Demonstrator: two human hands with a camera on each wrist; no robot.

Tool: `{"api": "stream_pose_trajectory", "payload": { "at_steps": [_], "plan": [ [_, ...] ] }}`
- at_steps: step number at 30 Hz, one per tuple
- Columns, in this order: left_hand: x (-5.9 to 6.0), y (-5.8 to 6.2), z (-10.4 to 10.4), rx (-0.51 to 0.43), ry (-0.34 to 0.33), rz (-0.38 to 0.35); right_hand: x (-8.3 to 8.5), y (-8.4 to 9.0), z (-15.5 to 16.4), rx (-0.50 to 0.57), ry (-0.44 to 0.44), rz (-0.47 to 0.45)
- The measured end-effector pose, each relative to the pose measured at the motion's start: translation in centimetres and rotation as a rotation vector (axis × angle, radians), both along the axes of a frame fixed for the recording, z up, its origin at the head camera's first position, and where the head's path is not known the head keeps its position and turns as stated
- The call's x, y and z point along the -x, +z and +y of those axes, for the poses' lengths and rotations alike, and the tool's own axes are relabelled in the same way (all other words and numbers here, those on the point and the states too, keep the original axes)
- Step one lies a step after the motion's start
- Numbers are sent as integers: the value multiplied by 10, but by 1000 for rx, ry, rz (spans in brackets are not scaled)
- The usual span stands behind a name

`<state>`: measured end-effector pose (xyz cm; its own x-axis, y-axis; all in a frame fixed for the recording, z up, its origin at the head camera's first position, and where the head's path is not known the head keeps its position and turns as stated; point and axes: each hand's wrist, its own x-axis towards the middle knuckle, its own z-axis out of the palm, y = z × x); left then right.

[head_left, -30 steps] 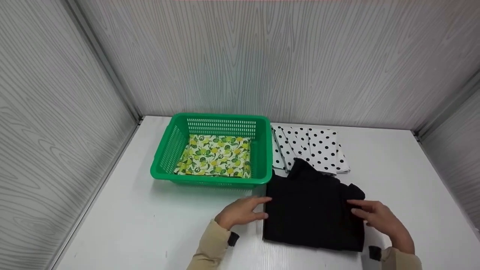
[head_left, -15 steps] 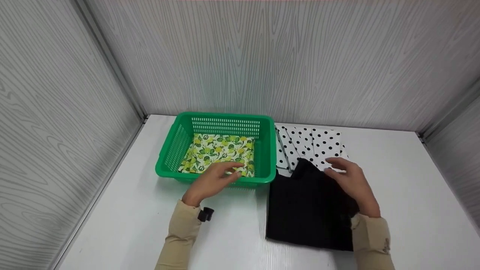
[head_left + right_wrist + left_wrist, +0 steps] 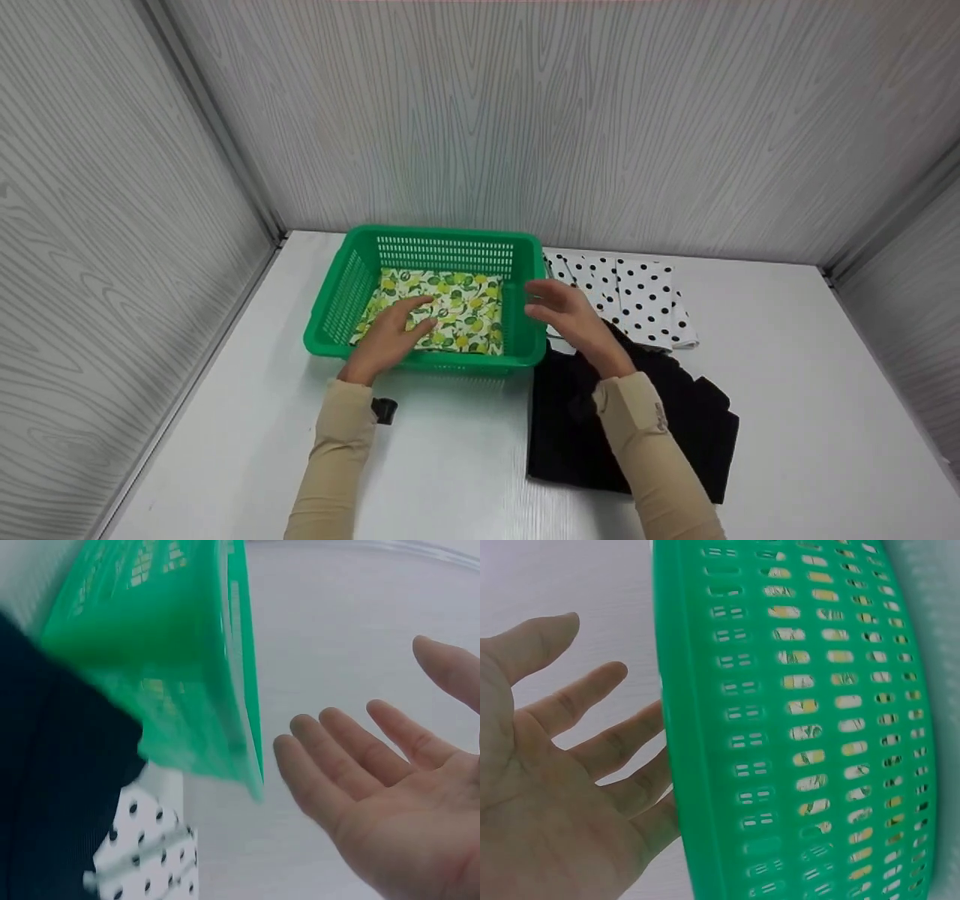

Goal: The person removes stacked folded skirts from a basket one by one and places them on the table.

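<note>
Reaching with spread, empty fingers, left hand and right hand flank the green basket, probably light, stiff, best gripped at its three and nine o'clock rims.

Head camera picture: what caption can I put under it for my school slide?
Two open hands, left hand and right hand, reach at a green basket holding lemon-print cloth, beside black cloth.
</note>
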<state>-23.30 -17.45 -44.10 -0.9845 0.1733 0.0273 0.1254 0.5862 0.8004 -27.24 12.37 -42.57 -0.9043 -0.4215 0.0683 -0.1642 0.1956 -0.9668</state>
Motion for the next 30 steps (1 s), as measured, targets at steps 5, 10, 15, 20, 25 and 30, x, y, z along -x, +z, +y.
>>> {"api": "stream_pose_trajectory", "payload": {
  "at_steps": [5,10,15,20,25,30],
  "plan": [
    [8,-3,-9,20,12,8,8,5,-24,-23,52,-73],
    [14,-5,-14,44,32,6,14,8,-44,-17,113,-192],
    [21,-8,-17,20,94,-19,19,10,-62,-54,110,-261],
    [26,-13,-21,-16,137,-63,20,5,-73,-87,51,-297],
    [29,-17,-27,-30,184,-100,19,-3,-82,-108,20,-299],
    [33,-17,-31,-18,231,-152,18,-10,-87,-141,-47,-341]
  ]
}}
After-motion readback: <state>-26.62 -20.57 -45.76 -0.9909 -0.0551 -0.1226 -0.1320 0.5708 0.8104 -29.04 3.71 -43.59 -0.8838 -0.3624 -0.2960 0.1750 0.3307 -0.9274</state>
